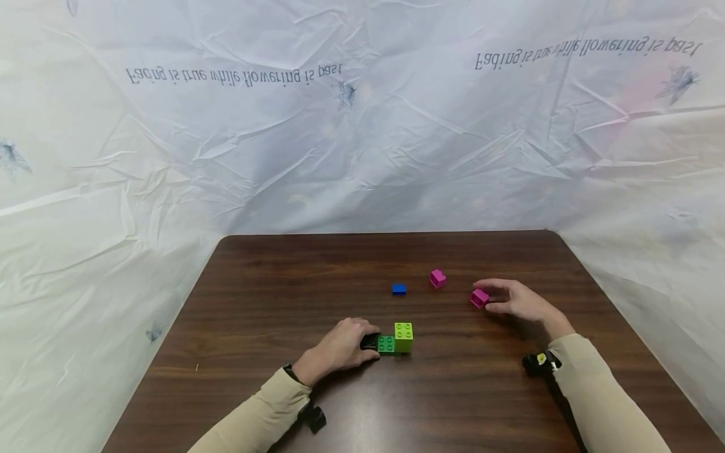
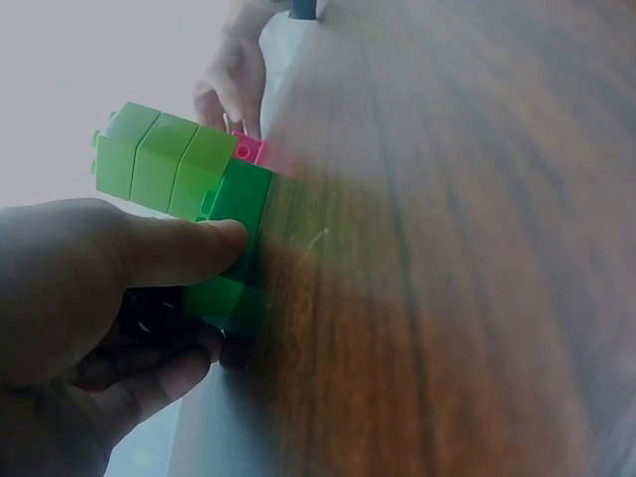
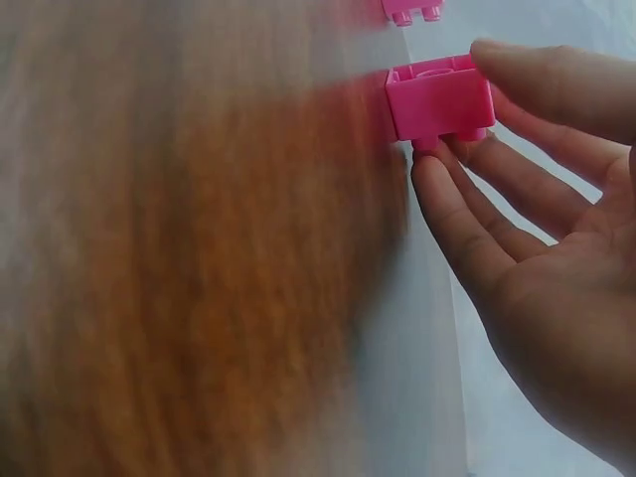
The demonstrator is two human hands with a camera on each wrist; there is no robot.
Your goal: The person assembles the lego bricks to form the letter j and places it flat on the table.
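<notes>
My left hand (image 1: 342, 345) grips one end of a joined block build, thumb on one side and fingers on the other. The build has a black block (image 1: 369, 341) in the grip, green blocks (image 1: 386, 343) beside it and a lime-green stack (image 1: 403, 337) rising at the far end. In the left wrist view the thumb lies along the green blocks (image 2: 238, 199). My right hand (image 1: 523, 305) pinches a pink toy block (image 1: 479, 298) between thumb and fingertips. The right wrist view has this pink block (image 3: 439, 99) on its side, studs toward the fingers.
A second pink block (image 1: 438, 279) lies farther back, left of the right hand. Near it is a small blue block (image 1: 399, 289). Both lie on the brown wooden table (image 1: 272, 283), whose back edge meets a white printed sheet (image 1: 362, 157).
</notes>
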